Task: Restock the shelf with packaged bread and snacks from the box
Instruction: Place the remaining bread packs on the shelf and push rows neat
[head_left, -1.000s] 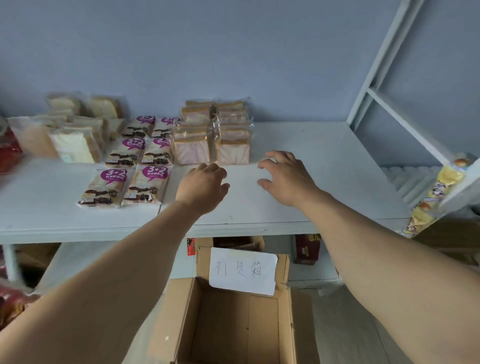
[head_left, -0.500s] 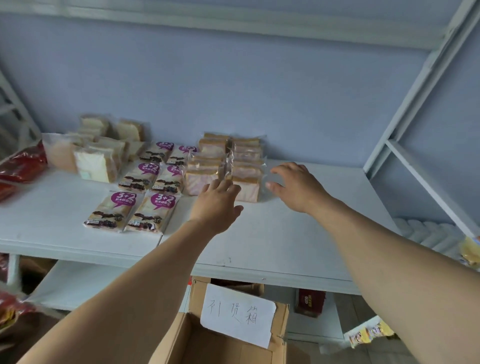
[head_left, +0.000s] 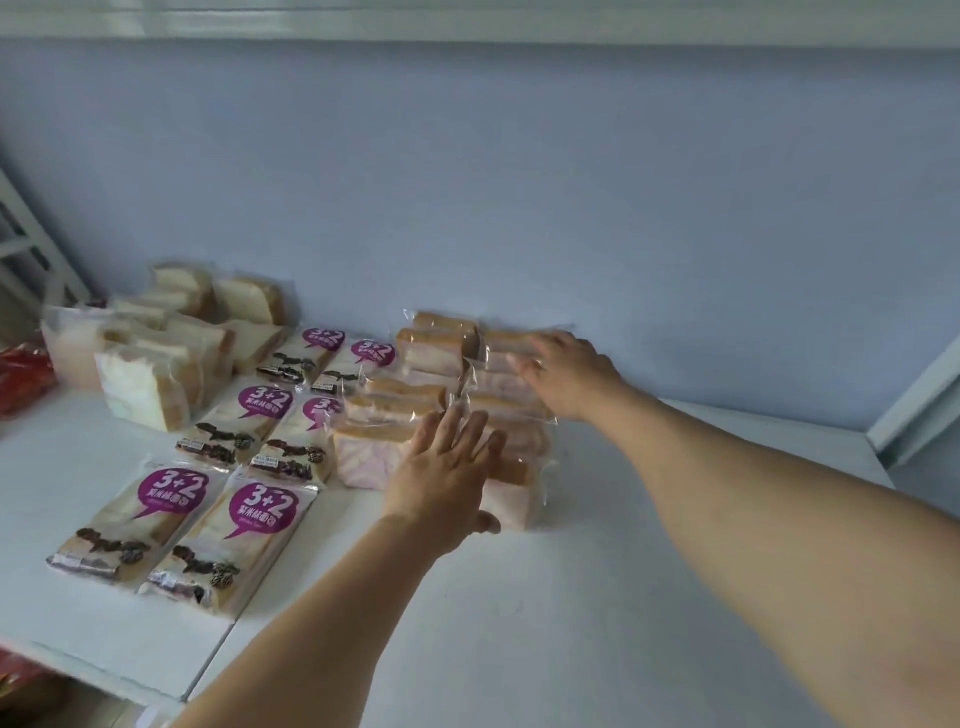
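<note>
L hand (head_left: 441, 470) flat, fingers straight, pressing front of pink bread packs (head_left: 374, 457). R hand (head_left: 569, 371) fingers spread, resting on rear packs of same stack. Purple 3+2 packs (head_left: 171, 519) just left of stack, white bread packs (head_left: 150, 374) further left. All on white shelf (head_left: 597, 597).

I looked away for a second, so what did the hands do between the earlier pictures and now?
Both hands reached forward from the bare shelf to the pink-swirl bread packs. The left hand now lies flat-fingered against the front packs; the right hand rests on the rear right ones. Neither grips anything. The purple-label packs and white bread stayed put.
</note>
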